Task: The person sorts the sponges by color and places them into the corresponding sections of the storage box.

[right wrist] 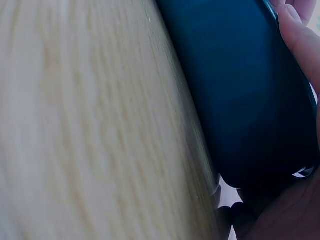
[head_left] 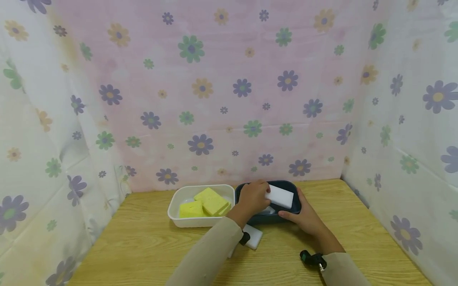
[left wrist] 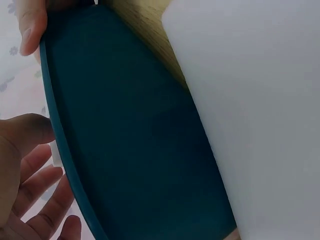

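Note:
In the head view my left hand [head_left: 255, 196] pinches the left end of a white sponge block [head_left: 280, 196] over a dark teal tub [head_left: 286, 184]. The block is tilted, and part of the tub's inside is hidden behind it and the hand. At the tub's right end, my right hand [head_left: 305, 216] grips the wall. Its thumb [right wrist: 302, 45] lies at the rim in the right wrist view. Another pale piece [head_left: 266, 210] shows inside the tub, partly covered. Beneath my left wrist, a white block [head_left: 254, 237] lies on the table, partly hidden by the sleeve.
A white tub [head_left: 171, 208] stands against the teal one on the left. Several yellow sponges [head_left: 211, 201] lie in it. Floral cloth [head_left: 222, 99] hangs behind the wooden table [head_left: 136, 238] and along both sides.

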Action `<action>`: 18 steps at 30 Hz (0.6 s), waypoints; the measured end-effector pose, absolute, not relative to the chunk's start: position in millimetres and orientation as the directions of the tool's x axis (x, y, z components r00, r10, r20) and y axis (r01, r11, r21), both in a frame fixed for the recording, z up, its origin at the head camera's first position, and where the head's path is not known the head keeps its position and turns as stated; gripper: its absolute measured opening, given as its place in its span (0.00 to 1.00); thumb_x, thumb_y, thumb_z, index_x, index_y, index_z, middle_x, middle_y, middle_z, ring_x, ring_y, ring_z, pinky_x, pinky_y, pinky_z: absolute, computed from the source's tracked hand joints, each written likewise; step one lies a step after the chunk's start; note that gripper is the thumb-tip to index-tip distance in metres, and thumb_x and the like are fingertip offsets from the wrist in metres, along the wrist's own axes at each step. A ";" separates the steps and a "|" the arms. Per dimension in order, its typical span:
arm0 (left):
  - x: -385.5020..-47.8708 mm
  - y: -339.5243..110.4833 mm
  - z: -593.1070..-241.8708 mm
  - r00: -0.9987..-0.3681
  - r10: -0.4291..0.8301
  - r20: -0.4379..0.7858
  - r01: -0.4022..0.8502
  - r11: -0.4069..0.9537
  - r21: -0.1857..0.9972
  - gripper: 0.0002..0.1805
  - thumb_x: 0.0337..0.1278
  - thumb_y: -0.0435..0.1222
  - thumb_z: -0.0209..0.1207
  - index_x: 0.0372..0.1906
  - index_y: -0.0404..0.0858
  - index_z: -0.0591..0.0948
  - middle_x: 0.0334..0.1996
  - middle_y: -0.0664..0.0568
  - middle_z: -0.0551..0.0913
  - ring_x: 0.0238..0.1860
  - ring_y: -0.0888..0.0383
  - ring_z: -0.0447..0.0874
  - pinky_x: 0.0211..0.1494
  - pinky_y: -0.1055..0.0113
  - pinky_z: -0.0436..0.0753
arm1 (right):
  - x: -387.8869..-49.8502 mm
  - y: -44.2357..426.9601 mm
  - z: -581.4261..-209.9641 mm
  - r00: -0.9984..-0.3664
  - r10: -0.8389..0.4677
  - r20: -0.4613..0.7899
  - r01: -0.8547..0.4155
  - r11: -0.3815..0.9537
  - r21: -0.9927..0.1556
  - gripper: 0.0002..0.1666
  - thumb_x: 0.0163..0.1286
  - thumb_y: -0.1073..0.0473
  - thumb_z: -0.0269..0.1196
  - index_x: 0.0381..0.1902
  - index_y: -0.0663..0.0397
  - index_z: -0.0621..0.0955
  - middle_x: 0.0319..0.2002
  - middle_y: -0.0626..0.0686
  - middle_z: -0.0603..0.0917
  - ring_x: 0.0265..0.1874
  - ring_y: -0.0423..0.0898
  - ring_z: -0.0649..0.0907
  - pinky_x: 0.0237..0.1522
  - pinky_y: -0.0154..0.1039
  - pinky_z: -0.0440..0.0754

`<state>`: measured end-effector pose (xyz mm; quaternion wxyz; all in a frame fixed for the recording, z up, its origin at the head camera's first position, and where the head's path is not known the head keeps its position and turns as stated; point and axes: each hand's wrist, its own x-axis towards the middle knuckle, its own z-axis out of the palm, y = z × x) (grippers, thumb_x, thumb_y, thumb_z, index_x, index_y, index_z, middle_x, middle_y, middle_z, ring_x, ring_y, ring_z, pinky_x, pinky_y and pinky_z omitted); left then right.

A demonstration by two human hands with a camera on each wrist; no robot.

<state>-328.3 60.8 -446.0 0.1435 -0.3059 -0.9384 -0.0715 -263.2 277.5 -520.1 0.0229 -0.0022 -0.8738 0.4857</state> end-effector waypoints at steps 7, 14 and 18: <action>-325.3 63.9 -447.9 -0.742 0.584 0.328 0.618 0.786 0.001 0.10 0.65 0.46 0.68 0.48 0.53 0.85 0.54 0.64 0.85 0.45 0.60 0.85 0.47 0.58 0.83 | -262.8 277.9 -522.9 -0.998 0.018 0.060 -0.042 0.518 -0.854 0.74 0.64 0.33 0.71 0.84 0.37 0.31 0.84 0.64 0.42 0.80 0.70 0.53 0.73 0.73 0.58; -324.4 59.2 -444.9 -0.719 0.590 0.368 0.631 0.776 -0.012 0.08 0.66 0.44 0.68 0.48 0.54 0.87 0.57 0.66 0.85 0.48 0.61 0.87 0.52 0.56 0.84 | -262.0 276.8 -522.5 -0.997 0.014 0.072 -0.055 0.515 -0.856 0.72 0.65 0.36 0.72 0.84 0.36 0.32 0.84 0.62 0.42 0.81 0.68 0.52 0.74 0.73 0.56; -325.2 52.6 -441.1 -0.693 0.591 0.413 0.644 0.765 -0.015 0.07 0.62 0.45 0.71 0.44 0.53 0.88 0.51 0.64 0.87 0.45 0.61 0.87 0.48 0.60 0.85 | -261.3 276.2 -520.6 -0.997 0.026 0.067 -0.044 0.510 -0.859 0.72 0.65 0.36 0.72 0.84 0.37 0.32 0.83 0.65 0.46 0.78 0.67 0.59 0.74 0.71 0.60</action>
